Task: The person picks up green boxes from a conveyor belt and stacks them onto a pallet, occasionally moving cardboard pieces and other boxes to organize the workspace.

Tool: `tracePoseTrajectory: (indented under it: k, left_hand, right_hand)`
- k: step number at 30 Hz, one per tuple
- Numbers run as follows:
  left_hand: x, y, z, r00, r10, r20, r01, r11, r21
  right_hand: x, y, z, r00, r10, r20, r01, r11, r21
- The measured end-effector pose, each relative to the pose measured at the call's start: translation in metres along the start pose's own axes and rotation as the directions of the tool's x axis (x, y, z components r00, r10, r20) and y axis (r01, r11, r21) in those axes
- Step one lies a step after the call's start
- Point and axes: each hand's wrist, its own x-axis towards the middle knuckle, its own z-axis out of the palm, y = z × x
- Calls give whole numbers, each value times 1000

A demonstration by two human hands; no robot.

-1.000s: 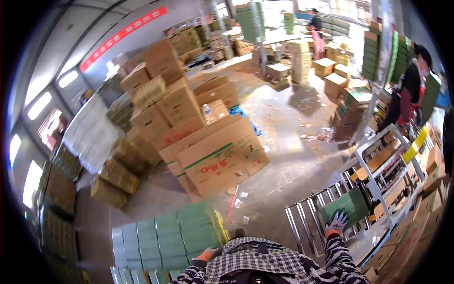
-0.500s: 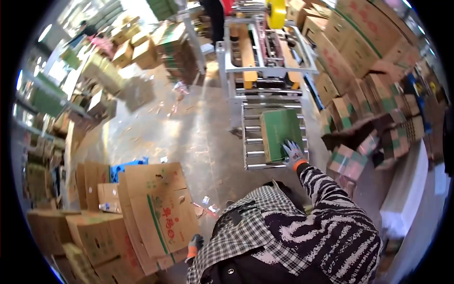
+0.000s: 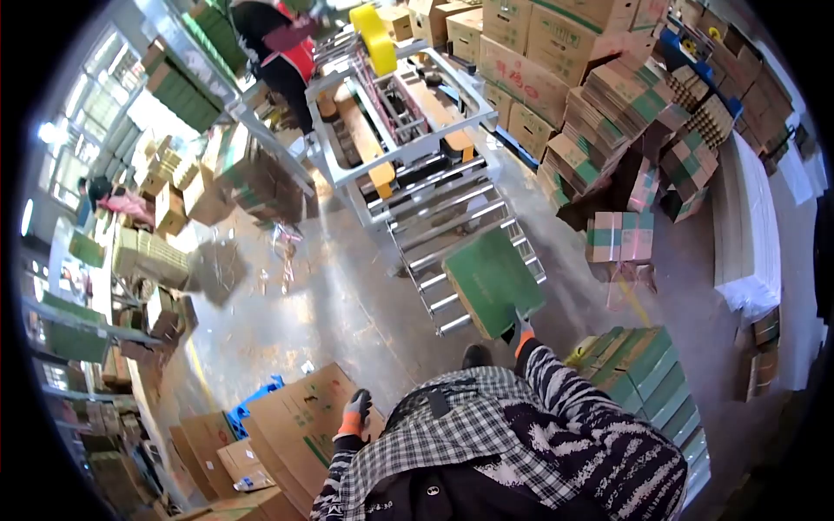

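Observation:
A green box point(image 3: 492, 280) with a brown cardboard side lies at the near end of the roller conveyor point(image 3: 452, 300), slightly turned, its near corner reaching past the rollers. My right hand point(image 3: 523, 328), in a grey glove with an orange cuff, grips the box at its near right edge; part of the fingers is hidden there. Lower left, my left hand point(image 3: 356, 408), gloved the same way, has its fingers curled together with nothing showing in them. It overlaps the edge of a large flattened carton point(image 3: 304, 408) in this view.
Green boxes point(image 3: 638, 365) are stacked close to my right side. A metal-framed machine with a yellow roll point(image 3: 373, 39) stands beyond the conveyor, a person point(image 3: 282, 65) beside it. Bundled cartons point(image 3: 621, 236) and white sheets point(image 3: 747, 226) lie to the right. Litter point(image 3: 285, 247) dots the floor.
My right hand has gone from lying spread on the green box to gripping its near edge, and the box has turned toward me. My left hand has risen; the view has shifted.

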Motion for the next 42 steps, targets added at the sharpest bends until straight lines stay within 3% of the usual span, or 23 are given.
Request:
tracePoseTrajectory:
  k: [2,5,6,8,10,13,14,17,18,19,20,22,25,27,29,33,35,36,37,38,39,40,42]
  left_hand:
    - [-4,55,43,990,93,103,-110,978,180]
    - [13,120,101,906,200,373,-391,732,558]
    - [21,127,110,902,184,390,-386,747,541]
    - [29,141,127,904,105,414,-330,787,522]
    - [35,146,135,916,-10,400,-241,785,570]
    - [52,153,138,889,-69,453,-299,662,687]
    - [55,157,138,875,-65,480,-319,668,672]
    - [82,170,131,857,-147,495,-297,643,706]
    - [88,179,132,853,-177,491,-292,618,730]
    - [93,187,132,851,-173,496,-300,616,729]
    - [91,201,137,842,-174,511,-310,619,721]
    - [120,220,131,821,-151,550,-365,602,710]
    - [134,258,146,836,-91,541,-369,636,678]
    - [151,282,154,839,-75,540,-333,714,616]
    - [173,305,167,832,-73,550,-300,776,555]
    - [207,342,209,853,143,501,-306,916,259]
    - [249,350,229,774,314,550,-471,866,168]
    - [210,370,246,838,325,439,-445,872,204]
    - [214,376,257,809,349,473,-463,874,147]
    - [218,382,269,779,372,505,-475,875,89]
    - [281,372,269,661,476,580,-690,690,219]
    - [293,370,283,652,465,598,-677,713,183]
    - [296,373,304,654,386,651,-588,800,115]
  right_hand:
    - [17,23,5,940,-341,19,340,940,24]
    - [-21,15,32,894,-445,-60,448,893,49]
    - [18,31,7,854,-521,-1,519,851,-83]
    - [-1,25,6,723,-656,215,690,675,-262]
    - [-43,10,25,958,-280,64,284,957,-56]
    - [-38,25,18,930,-335,154,329,942,61]
    - [-42,22,18,935,-333,122,345,934,-93]
    - [13,64,-10,871,-491,28,487,851,-196]
    - [-4,53,5,882,-448,-142,429,891,-148]
    - [-24,40,16,879,-455,-141,436,888,-145]
    - [-39,25,22,933,-298,-200,316,947,63]
    - [-33,12,36,933,-279,-226,326,923,206]
    - [-12,23,37,822,-520,-232,550,830,90]
    - [-51,7,60,859,-426,-283,472,874,116]
    - [-53,21,60,801,-524,-289,572,812,113]
    - [-86,57,49,694,-593,-409,694,702,159]
    - [-123,84,44,650,-578,-494,718,679,151]
    - [-147,92,47,604,-576,-552,748,649,142]
    - [-172,101,49,586,-527,-616,707,704,70]
    - [-196,112,50,552,-467,-691,655,756,12]
    - [-219,121,53,524,-441,-728,642,767,-3]
    - [-242,130,53,493,-412,-766,629,777,-13]
    - [-259,178,29,233,-494,-838,554,775,-303]
